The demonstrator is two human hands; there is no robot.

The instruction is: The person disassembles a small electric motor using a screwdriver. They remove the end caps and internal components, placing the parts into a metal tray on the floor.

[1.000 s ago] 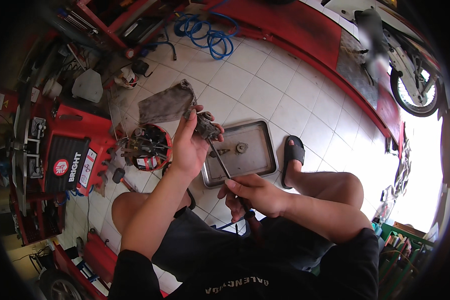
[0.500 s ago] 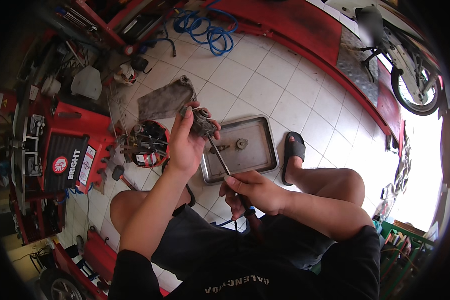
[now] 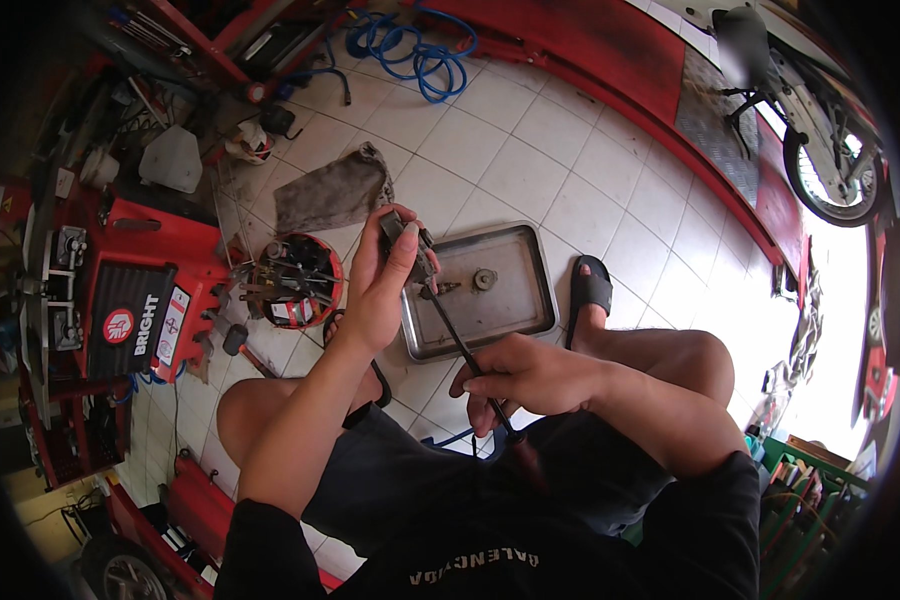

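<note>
My left hand (image 3: 385, 285) is closed around a small grey metal mechanical part (image 3: 422, 262), mostly hidden by the fingers. In my right hand (image 3: 530, 375) is a long screwdriver (image 3: 462, 347), held by its dark shaft, with the reddish handle pointing back toward my lap. Its tip reaches up to the metal part; whether it touches, I cannot tell. Just beyond my hands a shallow metal tray (image 3: 542, 290) lies on the tiles. Inside it are a small round metal piece (image 3: 485, 279) and a thin dark piece (image 3: 440, 290).
A dirty grey cloth (image 3: 325, 192) lies beyond a round red container (image 3: 300, 285) of tools. A hammer (image 3: 238, 342) rests on the floor at left, near a red machine (image 3: 160, 235). Blue hose (image 3: 425, 60) coils at the back. A motorcycle (image 3: 820, 140) stands far right.
My left hand has turned the metal part, so its thumb now lies across it. My right hand has shifted slightly right, and the screwdriver's handle has swung right with it.
</note>
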